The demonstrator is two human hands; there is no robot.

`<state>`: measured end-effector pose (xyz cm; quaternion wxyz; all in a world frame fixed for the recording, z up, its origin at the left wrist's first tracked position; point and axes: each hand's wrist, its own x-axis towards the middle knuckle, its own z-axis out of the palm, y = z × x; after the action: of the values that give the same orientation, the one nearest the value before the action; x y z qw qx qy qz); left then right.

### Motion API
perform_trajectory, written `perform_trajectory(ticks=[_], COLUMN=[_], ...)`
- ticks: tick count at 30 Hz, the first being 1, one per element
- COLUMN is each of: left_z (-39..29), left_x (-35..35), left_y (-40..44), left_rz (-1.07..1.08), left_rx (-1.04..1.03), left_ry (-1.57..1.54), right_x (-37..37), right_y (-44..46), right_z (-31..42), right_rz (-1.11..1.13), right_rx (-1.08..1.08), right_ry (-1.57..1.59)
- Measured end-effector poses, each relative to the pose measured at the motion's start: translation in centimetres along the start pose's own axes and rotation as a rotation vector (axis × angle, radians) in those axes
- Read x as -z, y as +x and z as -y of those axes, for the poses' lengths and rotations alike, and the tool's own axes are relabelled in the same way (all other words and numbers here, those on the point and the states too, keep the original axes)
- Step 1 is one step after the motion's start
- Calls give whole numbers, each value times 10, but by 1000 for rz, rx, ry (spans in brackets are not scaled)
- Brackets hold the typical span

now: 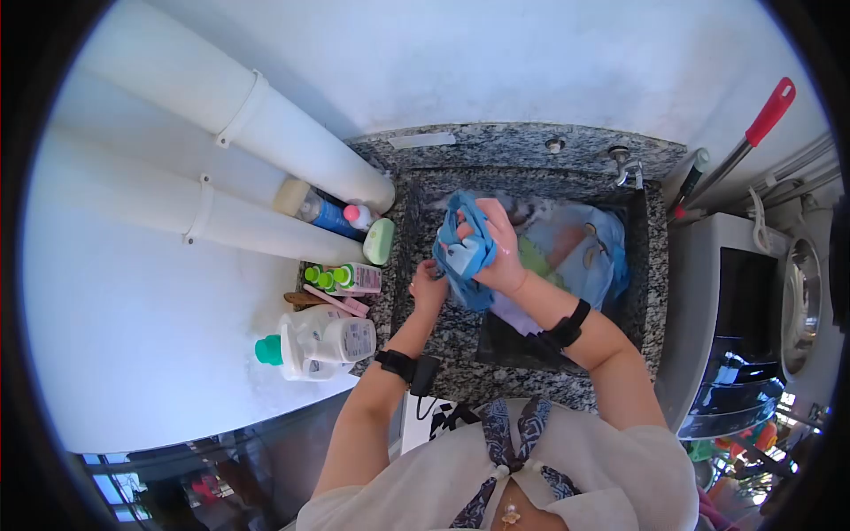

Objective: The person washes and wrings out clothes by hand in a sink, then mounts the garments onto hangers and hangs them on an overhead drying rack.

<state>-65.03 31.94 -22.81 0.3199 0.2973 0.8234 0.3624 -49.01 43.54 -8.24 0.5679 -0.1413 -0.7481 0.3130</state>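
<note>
A wet blue garment (469, 288) hangs bunched over the granite sink (416, 234). My right hand (500, 252) is closed around its upper part, where a paler blue patch (462, 257) shows between the folds. Lower down on the left, my left hand (428, 288) has its fingers curled at the garment's edge; the fingertips are partly hidden. In the sink to the right lies a heap of wet laundry: a light blue piece (580, 274), a green piece (533, 257) and a lilac piece (513, 314). Whitish suds (527, 209) show along the back.
A metal tap (627, 168) sticks out at the back right. Along the left ledge stand a green soap bar (379, 242), green-capped bottles (354, 278), a pink brush (341, 301) and white detergent jugs (345, 341). A washing machine (708, 310) and red-handled pole (768, 111) are on the right.
</note>
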Motion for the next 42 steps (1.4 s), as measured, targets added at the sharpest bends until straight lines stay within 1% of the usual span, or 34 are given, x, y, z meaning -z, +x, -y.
perform_trajectory(ticks=[1, 3, 4, 6, 7, 8, 9, 10, 11, 12, 13, 14, 15, 17, 18, 19, 20, 21, 22, 23, 25, 26, 27, 29, 30, 31, 32, 33, 34, 35, 37, 39, 41, 42], left_z=[-21, -98, -105, -106, -105, -105, -103, -100, -97, -109, -119, -124, -136, -168, -175, -181, -187, -192, -198, -204, -218, -220, -224, -229, -223, -215, -207, -197, -185, -171, -135, -95, -58, -45], left_x=[3, 12, 5, -10, -13, -14, -16, -10, -3, 8, 20, 29, 37, 52, 53, 55, 57, 61, 67, 71, 78, 81, 83, 78, 72, 63, 54, 46, 36, 26, 3, -18, -35, -39], left_y=[-4, -42, -51, -67, -61, -58, -57, -50, -38, -35, -35, -29, -30, -37, -39, -40, -40, -42, -43, -45, -50, -55, -60, -70, -70, -71, -70, -68, -63, -57, -46, -37, -27, -22], left_rz=[275, 562, 564, 968, 976, 742, 502, 358, 332, 188, 105, 160, 162, 252, 258, 294, 331, 335, 384, 433, 509, 567, 568, 741, 733, 782, 829, 822, 816, 807, 780, 751, 857, 862], left_rx=[268, 1121, 1108, 627, 628, 513, 399, 283, 39, -74, -153, -328, -316, -639, -631, -741, -848, -840, -914, -976, -1062, -1078, -1062, -1195, -1180, -1272, -1359, -1342, -1371, -1399, -1379, -1351, -1281, -1260], left_ry=[-288, -770, -769, -1557, -1553, -1639, -1708, -1672, -1644, -1579, -1499, -1440, -1442, -1226, -1229, -1119, -1006, -1011, -839, -664, -500, -435, -443, -249, -256, -145, -31, -37, 62, 162, 220, 279, 412, 422], right_x=[6, 15, 20, 36, 43, 50, 52, 53, 55, 61, 66, 71, 73, 75, 73, 72, 72, 71, 69, 66, 58, 51, 46, 33, 22, 9, -5, -17, -23, -33, -53, -67, -84, -91], right_y=[8, 19, 19, 19, 16, 12, 2, -7, -13, -15, -18, -21, -22, -23, -31, -26, -19, -12, -5, 2, 21, 30, 44, 77, 83, 81, 76, 77, 79, 71, 42, 12, -29, -43], right_z=[9, 19, 19, 23, 29, 42, 42, 38, 35, 34, 36, 35, 28, -5, -32, -45, -57, -69, -80, -88, -98, -93, -83, -62, -58, -66, -78, -79, -78, -83, -99, -110, -133, -142], right_rz=[-4, -94, -102, -108, -105, -160, -154, -305, -456, -449, -609, -769, -773, -763, -672, -679, -517, -348, -187, -195, 220, 297, 297, 569, 575, 592, 683, 765, 830, 844, 824, 869, 777, 830], right_rx=[8, 193, 235, 280, 310, 153, 145, -31, -206, -210, -527, -848, -857, -1216, -1245, -1249, -1328, -1403, -1525, -1536, -1755, -1759, -1776, -1536, -1385, -1395, -1230, -1062, -1123, -1128, -758, -728, -481, -517], right_ry=[1, 29, 63, 40, 21, 149, 140, 236, 330, 322, 543, 761, 753, 1044, 1133, 1126, 1167, 1202, 1163, 1159, 1020, 944, 942, 522, 361, 364, 362, 361, 268, 270, 183, 165, 97, 122])
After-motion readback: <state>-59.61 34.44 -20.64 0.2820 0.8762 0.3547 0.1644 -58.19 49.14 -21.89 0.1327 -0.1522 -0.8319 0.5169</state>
